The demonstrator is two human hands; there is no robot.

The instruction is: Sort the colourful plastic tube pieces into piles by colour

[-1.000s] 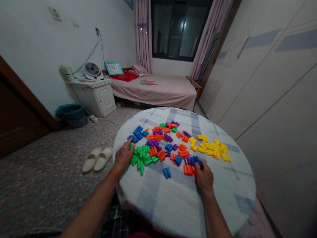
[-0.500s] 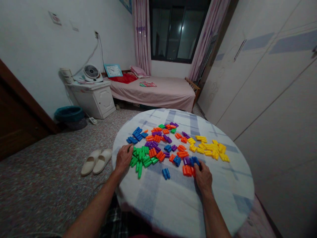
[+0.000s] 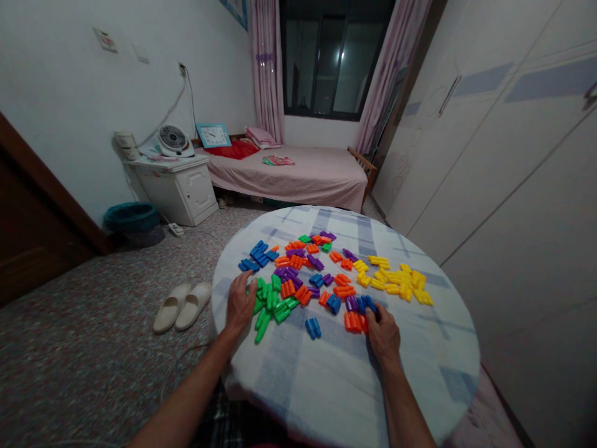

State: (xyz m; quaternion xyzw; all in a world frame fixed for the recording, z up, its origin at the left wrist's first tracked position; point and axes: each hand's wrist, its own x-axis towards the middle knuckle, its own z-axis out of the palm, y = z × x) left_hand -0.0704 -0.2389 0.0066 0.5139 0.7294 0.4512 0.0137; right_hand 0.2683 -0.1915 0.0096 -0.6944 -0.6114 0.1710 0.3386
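2 hands [image 3: 385, 333], 5 colours of pcs [image 3: 344, 290], qty unclear, 1 rd tbl [image 3: 340, 379], 2 slippers [image 3: 194, 306] at its 9 o'clock

No lettering, brand or number legible; rectangular clock [image 3: 213, 135] with light-blue frame, beside the fan [image 3: 173, 138]: dark marks ringing a white dial, too small to read as numerals; pale plate [image 3: 105, 40] on the wall [image 3: 60, 81], upper left: small reddish marking, too indistinct to tell whether word, picture or sign.
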